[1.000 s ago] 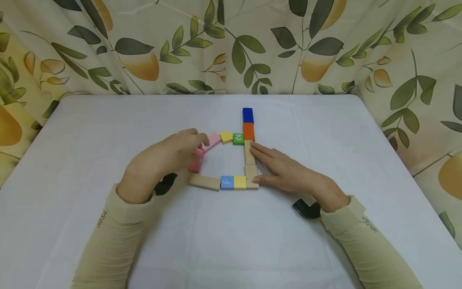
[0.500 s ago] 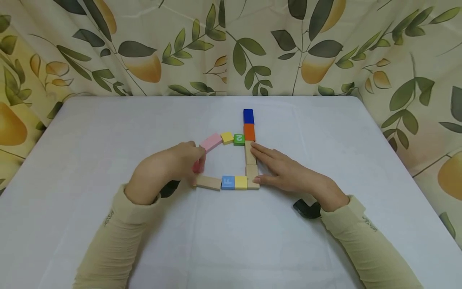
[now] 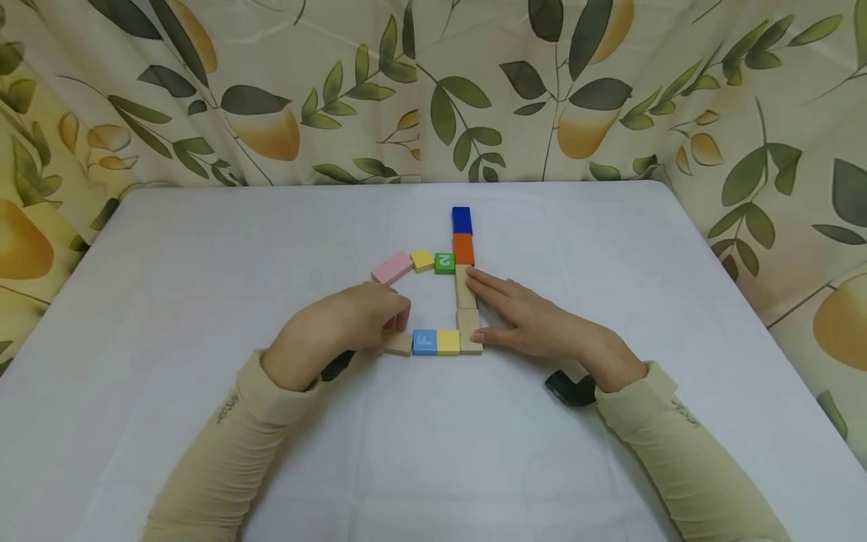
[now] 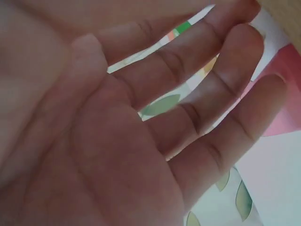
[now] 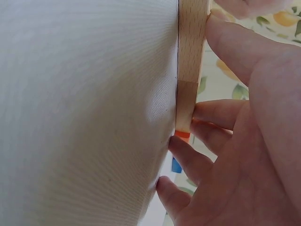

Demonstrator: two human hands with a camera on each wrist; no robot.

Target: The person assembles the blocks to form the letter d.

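Small building blocks lie end to end in a ring on the white cloth. My left hand (image 3: 345,320) arches over the ring's left side, its fingers stretched, with the index side near the plain wooden block (image 3: 398,344). In the left wrist view the fingertips reach a red-pink block (image 4: 288,94), which the hand hides from the head view. My right hand (image 3: 542,320) lies flat along the right column, fingertips touching the upper wooden block (image 3: 465,286) and thumb on the lower wooden block (image 3: 470,342).
A blue block (image 3: 461,220) and an orange block (image 3: 463,248) top the column. Green "2" (image 3: 444,263), yellow (image 3: 422,260) and pink (image 3: 392,268) blocks curve left. A light-blue "F" block (image 3: 424,342) and a yellow block (image 3: 448,342) form the bottom row. A patterned curtain (image 3: 339,75) hangs behind.
My left hand has moved right and toward the near side, from the pink blocks down to the wooden block, now covering the red-pink one. The right hand stays put.
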